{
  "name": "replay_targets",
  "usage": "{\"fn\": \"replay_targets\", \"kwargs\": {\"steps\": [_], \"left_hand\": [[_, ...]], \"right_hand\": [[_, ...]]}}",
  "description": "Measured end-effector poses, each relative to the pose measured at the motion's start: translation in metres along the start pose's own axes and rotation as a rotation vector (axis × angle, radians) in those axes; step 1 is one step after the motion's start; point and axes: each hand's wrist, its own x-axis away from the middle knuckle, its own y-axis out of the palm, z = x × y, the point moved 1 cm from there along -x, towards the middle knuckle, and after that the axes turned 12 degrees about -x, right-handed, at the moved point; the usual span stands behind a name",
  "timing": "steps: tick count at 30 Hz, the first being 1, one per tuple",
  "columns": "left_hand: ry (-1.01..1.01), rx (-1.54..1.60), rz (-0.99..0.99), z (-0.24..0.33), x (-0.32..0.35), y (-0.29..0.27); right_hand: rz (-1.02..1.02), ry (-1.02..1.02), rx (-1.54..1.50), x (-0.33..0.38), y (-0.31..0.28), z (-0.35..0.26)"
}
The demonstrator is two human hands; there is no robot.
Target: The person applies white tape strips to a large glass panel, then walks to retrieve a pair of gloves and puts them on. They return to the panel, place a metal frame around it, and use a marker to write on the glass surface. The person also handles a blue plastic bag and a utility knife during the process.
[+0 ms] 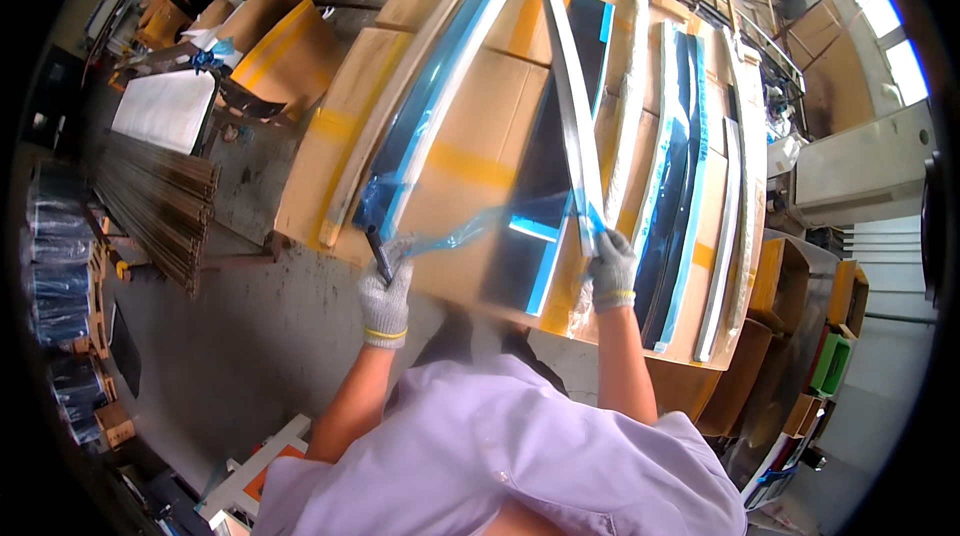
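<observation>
My left hand (385, 301), in a grey knit glove with a yellow cuff, is closed round a short black rod-like tool (378, 254) whose kind I cannot make out. From this hand a strip of clear blue film (465, 231) stretches across to my right hand (612, 274), gloved the same way. The right fingers are closed at the near end of a long silver metal strip (570, 86), where the film meets it. Beneath that strip lies a dark panel (545, 161) with blue edging. Left of it runs another long strip wrapped in blue film (440, 86).
Cardboard (465, 146) with yellow tape covers the worktable. More film-covered strips (680, 186) and a thin white strip (720, 236) lie to the right. An open carton (285, 46) and stacked metal bars (160, 196) stand left; a grey cabinet (870, 166) stands right.
</observation>
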Motion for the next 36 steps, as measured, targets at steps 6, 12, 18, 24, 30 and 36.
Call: {"fn": "replay_targets", "kwargs": {"steps": [6,12,18,24,30,36], "left_hand": [[-0.069,-0.142,0.194,-0.016,0.045,-0.01],[-0.071,-0.199,0.338,-0.013,0.077,-0.028],[-0.057,-0.192,0.461,-0.011,0.078,-0.047],[-0.03,-0.179,0.5,-0.015,0.078,-0.055],[-0.031,-0.202,0.505,-0.004,0.073,-0.053],[0.203,-0.259,0.582,0.022,0.032,-0.085]], "right_hand": [[0.003,0.232,-0.012,0.045,-0.025,0.044],[-0.164,0.342,0.147,0.05,-0.018,0.045],[-0.215,0.353,0.212,0.042,-0.011,0.061],[-0.393,0.439,0.214,0.044,0.007,0.052],[-0.526,0.391,0.451,0.047,0.022,0.038],[-0.531,0.228,0.518,0.037,-0.014,0.031]]}}
